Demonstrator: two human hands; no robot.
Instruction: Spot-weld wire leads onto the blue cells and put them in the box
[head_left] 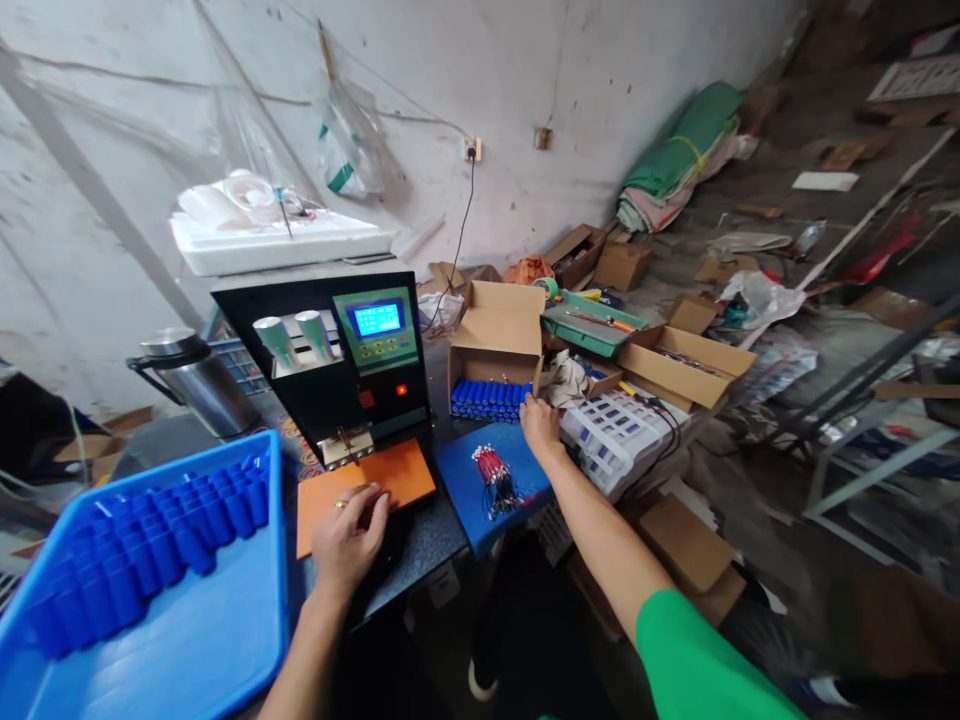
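Observation:
My left hand [349, 535], a ring on one finger, rests on the orange board [409, 472] in front of the black machine [382, 400]. Its fingers are curled towards the thumb, and whatever may be in them is hidden. My right hand [540, 425] reaches to the front right corner of an open cardboard box [495, 335]. Stacked blue cylindrical battery cells [487, 398] lie in that box, right beside my fingertips. The right fingers are bent together; I cannot make out what they grip. Red and black wire leads with white ends [495, 480] lie bunched on a blue mat [461, 465].
A blue tray [225, 640] with several blue wrapped battery packs [150, 550] stands at the left, near a steel jug [199, 380]. The machine has a lit screen [379, 320]. Right of my hand are a white plastic basket [600, 425], a green case [592, 325] and cardboard boxes [694, 375].

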